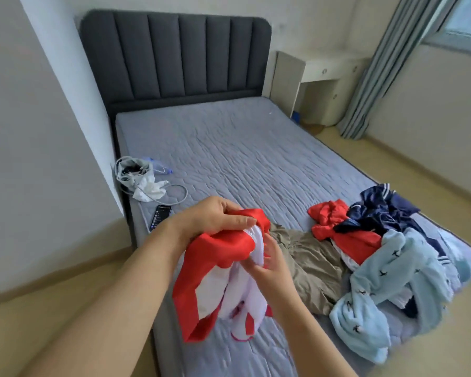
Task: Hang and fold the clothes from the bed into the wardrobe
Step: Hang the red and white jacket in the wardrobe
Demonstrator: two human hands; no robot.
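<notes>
The left grip clutches the bunched top of the red-and-white garment, held over the near edge of the bed. The right grip pinches its white part, possibly a collar. The person should find both shoulders and shake it flat before hanging.

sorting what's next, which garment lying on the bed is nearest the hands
The khaki garment, just beyond the right hand; the red one, navy one and pale blue one lie farther right.
</notes>
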